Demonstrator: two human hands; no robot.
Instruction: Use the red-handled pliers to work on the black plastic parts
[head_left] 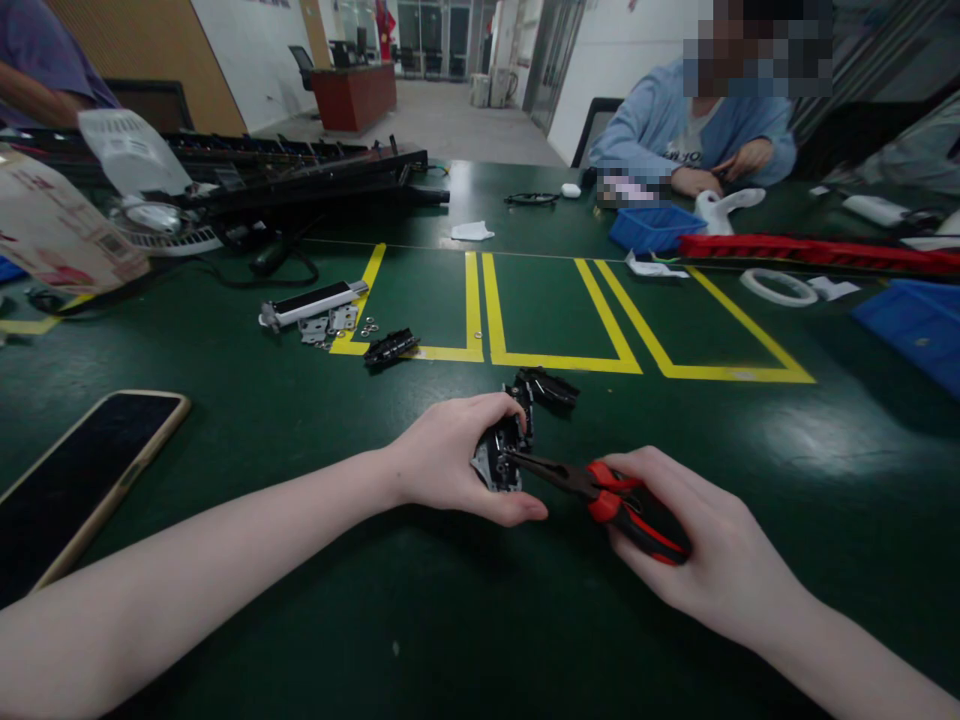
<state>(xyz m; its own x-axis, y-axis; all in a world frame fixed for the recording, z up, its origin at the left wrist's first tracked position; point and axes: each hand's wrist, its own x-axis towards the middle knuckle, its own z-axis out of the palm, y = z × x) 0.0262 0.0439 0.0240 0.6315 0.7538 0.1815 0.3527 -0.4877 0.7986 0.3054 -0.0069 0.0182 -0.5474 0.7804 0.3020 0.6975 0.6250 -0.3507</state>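
Note:
My left hand (469, 455) is closed around a small black part with a grey metal edge (501, 455), held just above the green table (360, 610). In my right hand (701, 540) are red-and-black needle-nose pliers (604, 490), gripped by their handles. Their narrow tip touches the inside of the part; whether the jaws pinch anything there is too small to tell. Just beyond my left hand is another black plastic piece (551, 388). A similar black piece (391, 347) rests farther left, beside small metal plates and rings (330, 325).
Left of my forearm lies a phone (90, 480). A black-and-white device (313, 303) sits near yellow tape outlines (562, 362). Blue bins (919, 325), a tape roll (778, 287) and a red strip (817, 252) are on the right. Across the table sits a person in blue (690, 130).

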